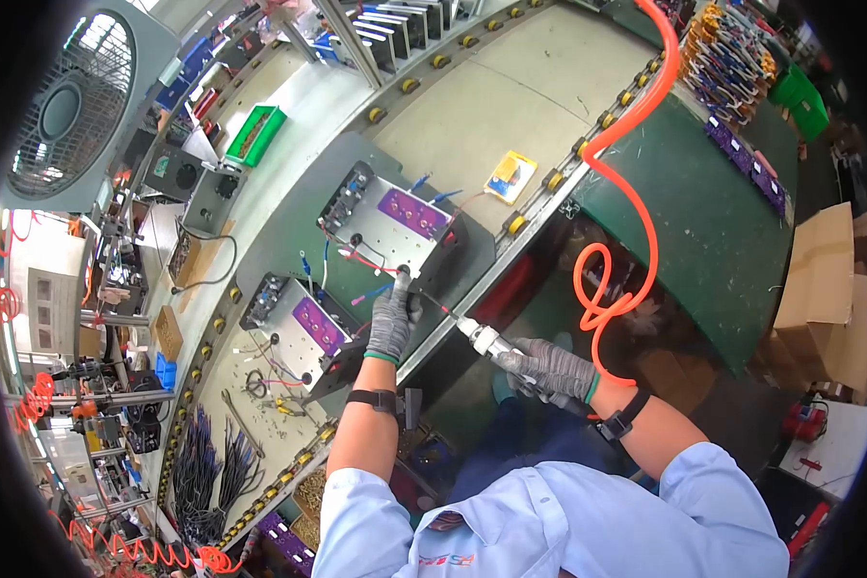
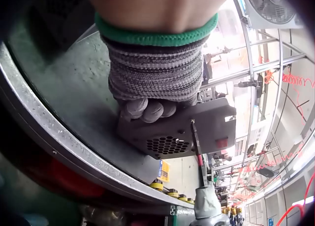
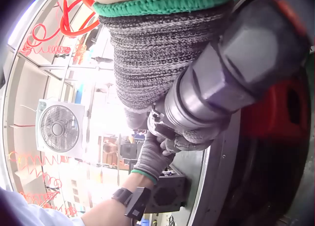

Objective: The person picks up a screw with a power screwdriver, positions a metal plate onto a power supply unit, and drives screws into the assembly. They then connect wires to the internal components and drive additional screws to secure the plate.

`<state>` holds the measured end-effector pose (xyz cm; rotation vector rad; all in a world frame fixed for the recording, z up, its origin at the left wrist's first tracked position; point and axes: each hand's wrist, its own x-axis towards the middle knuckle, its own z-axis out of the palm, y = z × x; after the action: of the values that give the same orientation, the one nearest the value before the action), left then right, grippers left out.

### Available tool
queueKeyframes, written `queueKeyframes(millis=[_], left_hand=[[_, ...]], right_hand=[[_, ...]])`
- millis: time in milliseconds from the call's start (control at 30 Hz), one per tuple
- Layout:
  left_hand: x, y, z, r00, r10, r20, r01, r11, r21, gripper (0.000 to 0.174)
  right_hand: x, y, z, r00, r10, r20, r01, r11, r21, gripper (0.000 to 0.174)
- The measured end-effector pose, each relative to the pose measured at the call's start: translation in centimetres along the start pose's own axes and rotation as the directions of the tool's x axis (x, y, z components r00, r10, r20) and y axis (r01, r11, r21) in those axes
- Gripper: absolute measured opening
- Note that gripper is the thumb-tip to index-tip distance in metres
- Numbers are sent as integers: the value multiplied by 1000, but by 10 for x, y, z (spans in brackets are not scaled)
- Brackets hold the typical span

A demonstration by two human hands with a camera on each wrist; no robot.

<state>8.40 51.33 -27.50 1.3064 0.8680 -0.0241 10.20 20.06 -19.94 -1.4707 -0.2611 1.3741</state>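
Note:
Two open-topped metal housings with purple panels lie on the line; the farther housing (image 1: 405,226) has wires and a black panel (image 2: 211,132) with a honeycomb vent. My gloved left hand (image 1: 392,321) grips the near edge of that housing, its fingertips (image 2: 152,111) curled against the black panel. In my gloved right hand (image 1: 552,369) is a power screwdriver (image 1: 486,340), held with its long bit toward the panel. The bit's tip overlaps the panel close to the left fingers in the left wrist view. The nearer housing (image 1: 303,332) sits left of the left hand.
A coiled orange air hose (image 1: 645,222) hangs at the right. Yellow rollers (image 1: 515,223) line the conveyor's edge. A yellow-and-white card (image 1: 511,176) lies beyond the housing. Bundled black cables (image 1: 197,472) lie at lower left, a green bin (image 1: 256,135) farther back, and a fan (image 1: 63,111) stands upper left.

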Motion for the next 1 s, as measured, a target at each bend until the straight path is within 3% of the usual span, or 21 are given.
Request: queueKeyframes(millis=[200, 267, 333, 367, 467, 500, 533, 633, 700, 800, 867, 933, 1000], left_hand=[[5, -2, -2, 995, -97, 9, 97, 994, -53, 50], [5, -6, 1, 994, -106, -9, 105, 990, -92, 47], [-1, -12, -5, 983, -182, 3, 174, 938, -300, 47], [-9, -12, -17, 973, -211, 97, 232, 902, -364, 30], [-18, -17, -36, 956, -251, 150, 288, 894, -343, 21], [-43, 0, -29, 972, -189, 142, 224, 925, -306, 32], [-61, 13, -21, 968, -185, 173, 231, 924, -304, 32], [-84, 25, -1, 942, -170, 290, 266, 904, -334, 39], [-98, 34, 18, 876, -131, 465, 253, 944, -211, 30], [-108, 43, 51, 916, -83, 392, 177, 961, -212, 28], [-97, 34, 57, 923, -66, 380, 166, 958, -236, 29], [-90, 31, 62, 840, 37, 541, 267, 840, -472, 29], [-96, 35, 77, 861, 37, 507, 276, 804, -526, 28]], right_hand=[[-7, -10, 9, 999, 39, -7, -39, 998, 58, 57], [-14, -22, 15, 998, 66, 2, -65, 980, 187, 59], [-11, -20, 15, 997, 72, 2, -71, 987, 146, 59], [-10, -15, 12, 1000, 19, -5, -18, 997, 72, 58], [-27, -13, 8, 998, -54, -23, 53, 998, -42, 59], [-41, -17, 5, 1000, -2, -10, 2, 999, -34, 61], [-52, -16, -1, 999, 53, 1, -53, 998, -30, 63], [-82, -5, -20, 997, -35, 71, 33, 999, 25, 75], [-102, -10, -26, 994, -74, 84, 69, 996, 61, 85], [-110, -9, -39, 993, -56, 102, 50, 997, 55, 88], [-111, -12, -47, 993, -57, 100, 52, 997, 53, 88], [-112, -16, -53, 993, -54, 102, 48, 997, 64, 89], [-116, -23, -60, 994, -58, 91, 52, 996, 75, 91]])
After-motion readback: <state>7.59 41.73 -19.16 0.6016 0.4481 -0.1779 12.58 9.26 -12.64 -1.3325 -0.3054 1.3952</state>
